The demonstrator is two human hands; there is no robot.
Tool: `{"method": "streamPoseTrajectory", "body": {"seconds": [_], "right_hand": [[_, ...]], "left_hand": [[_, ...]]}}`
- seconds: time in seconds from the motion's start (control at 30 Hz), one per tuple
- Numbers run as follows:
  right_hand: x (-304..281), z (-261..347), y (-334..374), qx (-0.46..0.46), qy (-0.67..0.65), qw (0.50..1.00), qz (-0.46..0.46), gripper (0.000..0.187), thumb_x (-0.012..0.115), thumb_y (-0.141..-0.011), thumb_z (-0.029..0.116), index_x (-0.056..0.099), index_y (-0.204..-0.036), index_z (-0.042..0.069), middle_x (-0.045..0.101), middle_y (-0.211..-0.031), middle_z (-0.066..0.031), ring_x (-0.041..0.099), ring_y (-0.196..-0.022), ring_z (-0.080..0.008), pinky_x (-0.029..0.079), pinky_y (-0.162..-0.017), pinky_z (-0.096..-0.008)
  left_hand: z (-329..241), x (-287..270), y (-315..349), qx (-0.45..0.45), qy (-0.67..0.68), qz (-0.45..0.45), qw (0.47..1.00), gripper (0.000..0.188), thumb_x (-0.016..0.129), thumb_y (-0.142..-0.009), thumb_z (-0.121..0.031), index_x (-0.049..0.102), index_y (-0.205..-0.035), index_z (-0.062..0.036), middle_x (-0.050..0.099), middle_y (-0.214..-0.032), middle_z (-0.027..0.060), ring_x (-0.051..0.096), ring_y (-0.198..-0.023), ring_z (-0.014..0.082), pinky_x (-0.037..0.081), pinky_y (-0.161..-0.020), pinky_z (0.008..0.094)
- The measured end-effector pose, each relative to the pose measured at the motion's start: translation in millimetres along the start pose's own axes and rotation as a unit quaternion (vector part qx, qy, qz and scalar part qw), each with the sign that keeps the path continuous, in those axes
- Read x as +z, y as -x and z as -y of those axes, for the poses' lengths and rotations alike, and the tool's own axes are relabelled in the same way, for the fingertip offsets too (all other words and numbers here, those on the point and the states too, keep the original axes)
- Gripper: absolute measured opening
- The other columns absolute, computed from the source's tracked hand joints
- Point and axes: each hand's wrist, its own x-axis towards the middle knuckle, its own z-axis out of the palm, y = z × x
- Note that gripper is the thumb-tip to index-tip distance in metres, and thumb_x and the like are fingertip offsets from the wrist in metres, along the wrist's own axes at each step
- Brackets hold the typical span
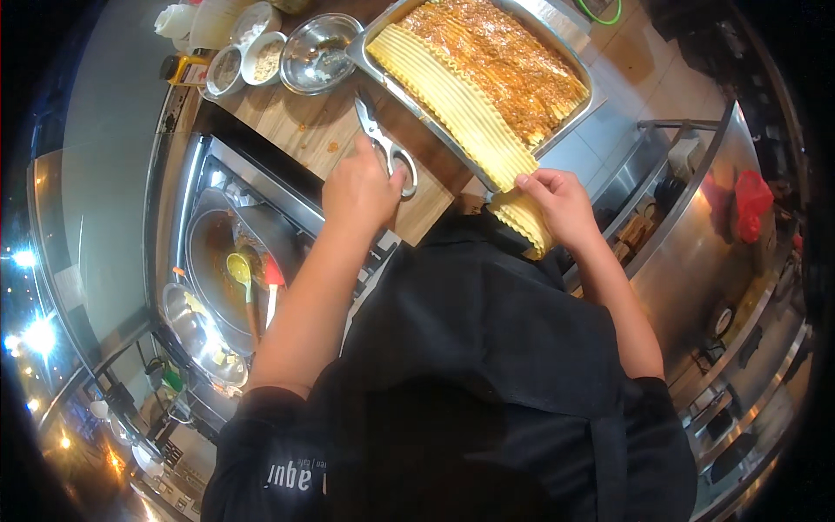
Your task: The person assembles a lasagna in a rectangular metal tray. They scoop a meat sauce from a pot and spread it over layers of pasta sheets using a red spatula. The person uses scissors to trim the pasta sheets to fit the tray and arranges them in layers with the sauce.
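Observation:
My left hand (357, 187) is closed on kitchen scissors (376, 135) with white handles, low over the wooden counter, the blades pointing away from me. My right hand (561, 204) pinches the near end of a long, wavy-edged lasagna sheet (457, 104). That sheet lies along the left side of a deep metal tray (448, 143). Its end (522, 222) bends down over the tray's near rim, in front of my black apron. Reddish-brown meat sauce (496, 56) covers the rest of the layer, with pasta edges showing through at the right.
A glass bowl (320, 54) and several small bowls stand on the wooden counter (322, 130), beside a yellow-labelled bottle (184, 70). At left, a stove holds a pan of sauce (217, 252) with a green ladle (238, 268) and a red spatula (274, 272). Metal shelving (687, 252) stands at right.

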Motion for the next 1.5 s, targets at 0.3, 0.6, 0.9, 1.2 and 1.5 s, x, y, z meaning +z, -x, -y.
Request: {"method": "streamPoseTrajectory", "body": {"seconds": [0.3,0.6,0.9,1.2,1.5], "right_hand": [[4,1,0,0.015,-0.013,1.000,-0.003,0.036,0.081,-0.106,0.036,0.087,-0.103,0.000,0.082,-0.086,-0.0030,0.069,-0.077,-0.0090,0.055,-0.075,-0.0316],[-1,13,0,0.102,-0.211,0.970,0.065,0.029,0.079,-0.108,0.029,0.085,-0.105,0.001,0.081,-0.089,-0.0063,0.073,-0.074,-0.0121,0.059,-0.071,-0.0286],[-6,33,2,0.137,-0.266,0.953,0.053,0.030,0.074,-0.111,0.034,0.084,-0.111,0.005,0.081,-0.092,-0.0053,0.070,-0.064,-0.0097,0.051,-0.053,-0.0234],[2,21,3,0.089,-0.256,0.960,0.062,0.029,0.077,-0.109,0.030,0.083,-0.106,0.002,0.082,-0.094,-0.0064,0.076,-0.077,-0.0123,0.062,-0.074,-0.0253],[0,12,-2,0.079,-0.205,0.974,0.055,0.028,0.078,-0.107,0.030,0.085,-0.106,0.002,0.085,-0.096,-0.0097,0.079,-0.078,-0.0135,0.062,-0.071,-0.0255]], "left_hand": [[33,-7,22,-0.070,0.287,0.174,0.939,0.075,0.089,-0.088,-0.027,0.062,-0.151,0.0033,0.082,-0.102,0.0172,0.080,-0.089,0.0268,0.062,-0.077,0.0382],[39,-51,74,-0.047,0.573,0.427,0.698,0.079,0.097,-0.088,-0.040,0.068,-0.149,0.0001,0.072,-0.093,0.0026,0.069,-0.077,0.0102,0.057,-0.068,0.0251],[1,-48,49,-0.012,0.484,0.434,0.760,0.057,0.086,-0.099,-0.038,0.076,-0.143,-0.0019,0.072,-0.086,0.0007,0.068,-0.071,0.0088,0.054,-0.064,0.0228],[0,-42,31,0.019,0.454,0.447,0.770,0.052,0.086,-0.102,-0.030,0.076,-0.146,-0.0041,0.068,-0.085,-0.0037,0.064,-0.069,0.0055,0.051,-0.063,0.0219],[5,-41,19,0.023,0.436,0.480,0.761,0.053,0.087,-0.103,-0.024,0.074,-0.150,-0.0054,0.068,-0.085,-0.0083,0.064,-0.067,0.0037,0.053,-0.063,0.0200]]}}
